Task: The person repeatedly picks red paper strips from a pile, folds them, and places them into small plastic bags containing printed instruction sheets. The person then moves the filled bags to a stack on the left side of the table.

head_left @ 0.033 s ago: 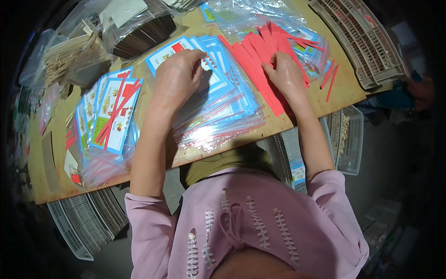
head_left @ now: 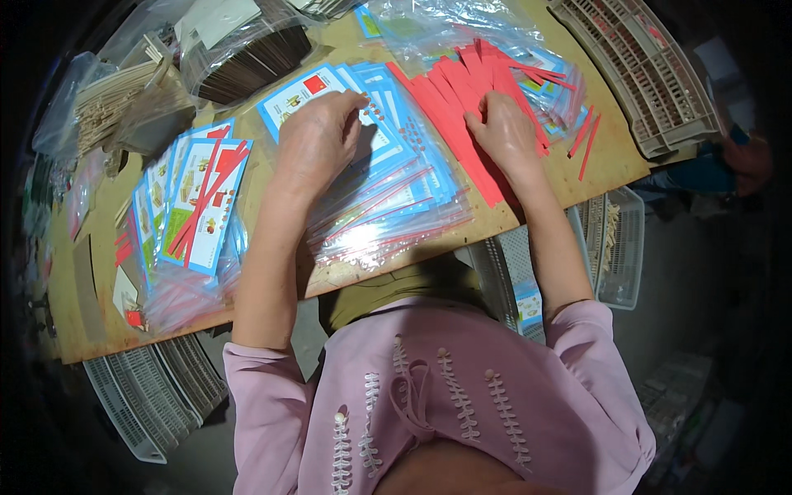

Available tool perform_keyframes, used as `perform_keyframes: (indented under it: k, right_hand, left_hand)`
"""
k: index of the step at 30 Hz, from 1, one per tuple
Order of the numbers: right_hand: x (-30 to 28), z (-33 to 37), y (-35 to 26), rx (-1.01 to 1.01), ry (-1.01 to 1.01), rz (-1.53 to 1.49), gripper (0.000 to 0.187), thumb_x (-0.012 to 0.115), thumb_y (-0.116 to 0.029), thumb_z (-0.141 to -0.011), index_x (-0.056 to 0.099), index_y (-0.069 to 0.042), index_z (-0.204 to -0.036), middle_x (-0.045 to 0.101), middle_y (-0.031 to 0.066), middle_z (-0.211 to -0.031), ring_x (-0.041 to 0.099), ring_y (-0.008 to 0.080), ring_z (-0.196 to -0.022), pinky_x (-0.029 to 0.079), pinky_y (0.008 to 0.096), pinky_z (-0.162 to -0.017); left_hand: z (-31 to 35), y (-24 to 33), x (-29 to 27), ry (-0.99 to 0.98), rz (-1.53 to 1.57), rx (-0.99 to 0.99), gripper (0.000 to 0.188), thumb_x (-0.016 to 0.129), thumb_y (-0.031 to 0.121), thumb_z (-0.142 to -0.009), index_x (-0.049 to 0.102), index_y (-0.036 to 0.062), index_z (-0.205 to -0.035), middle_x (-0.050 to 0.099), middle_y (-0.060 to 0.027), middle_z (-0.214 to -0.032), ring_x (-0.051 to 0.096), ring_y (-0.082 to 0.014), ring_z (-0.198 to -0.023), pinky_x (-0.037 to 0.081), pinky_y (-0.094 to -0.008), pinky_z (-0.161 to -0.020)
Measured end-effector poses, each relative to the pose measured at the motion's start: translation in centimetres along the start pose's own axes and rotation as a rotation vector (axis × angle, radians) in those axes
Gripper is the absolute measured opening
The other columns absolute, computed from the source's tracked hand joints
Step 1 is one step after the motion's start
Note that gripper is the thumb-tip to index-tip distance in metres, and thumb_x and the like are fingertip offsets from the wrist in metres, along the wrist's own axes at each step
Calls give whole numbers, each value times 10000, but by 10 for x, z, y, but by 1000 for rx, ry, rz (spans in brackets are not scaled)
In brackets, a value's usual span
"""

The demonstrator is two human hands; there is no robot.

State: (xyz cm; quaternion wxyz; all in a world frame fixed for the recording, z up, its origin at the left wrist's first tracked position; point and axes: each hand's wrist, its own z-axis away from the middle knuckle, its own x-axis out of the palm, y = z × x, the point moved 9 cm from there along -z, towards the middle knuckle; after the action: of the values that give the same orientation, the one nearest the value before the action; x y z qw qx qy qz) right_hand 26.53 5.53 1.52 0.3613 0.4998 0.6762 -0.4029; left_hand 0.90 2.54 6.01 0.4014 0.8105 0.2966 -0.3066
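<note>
By the near edge of the bench (head_left: 615, 157), left hand (head_left: 322, 136) is curled over bagged cards (head_left: 406, 169), right hand (head_left: 505, 132) half-curled over red strips (head_left: 454, 107); can't tell if either's gripping. Slick bags could slide off if bumped.

a bundle of thin pale sticks (head_left: 107, 107) pokes from clear plastic at the far left of the wooden table (head_left: 615, 157), beside a bagged dark stack (head_left: 260, 62). a beige slatted basket (head_left: 635, 62) lines the right edge; a pale crate (head_left: 136, 412) sits below the left side.
</note>
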Motion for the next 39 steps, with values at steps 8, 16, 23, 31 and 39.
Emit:
perform_keyframes:
  k: [8, 16, 23, 31, 39]
  right_hand:
    - [6, -2, -13, -33, -32, 226, 166, 649, -153, -815, 599, -2, -864, 637, 206, -814, 657, 384, -735, 519, 495, -613]
    - [1, -4, -12, -64, 27, 184, 131, 638, -132, -812, 588, -11, -824, 645, 201, -809, 647, 390, -729, 512, 493, -624]
    - [-1, -18, 45, 229, -73, -400, 134, 638, -130, -862, 590, -5, -862, 673, 120, -808, 670, 256, -707, 529, 365, -627]
    - [-1, 19, -68, 390, -608, -1743, 122, 592, -111, -955, 589, -12, -1025, 676, 93, -822, 679, 164, -708, 567, 272, -666]
    - [21, 30, -110, 414, -609, -1682, 154, 569, -142, -977, 598, 3, -1022, 698, 106, -884, 686, 155, -677, 569, 241, -622]
  left_hand:
    - [18, -9, 21, -91, 30, -3, 85, 652, 121, -829, 677, 59, -881, 680, -148, -828, 659, -343, -788, 522, -441, -688]
    - [21, 2, 12, -32, -18, 70, 69, 668, 110, -811, 652, 47, -834, 651, -144, -743, 650, -349, -739, 520, -453, -657]
    - [18, 2, 3, 15, 94, 47, 122, 664, 110, -821, 691, 49, -923, 683, -164, -832, 665, -351, -784, 534, -427, -682]
    - [29, 6, 49, -268, 1140, -397, 237, 679, 180, -910, 686, 31, -1095, 672, -2, -883, 573, -47, -771, 471, -208, -690]
    - [32, -3, 60, -193, 1389, -554, 173, 688, 185, -917, 657, 50, -1021, 635, 23, -802, 548, -30, -687, 416, -171, -587]
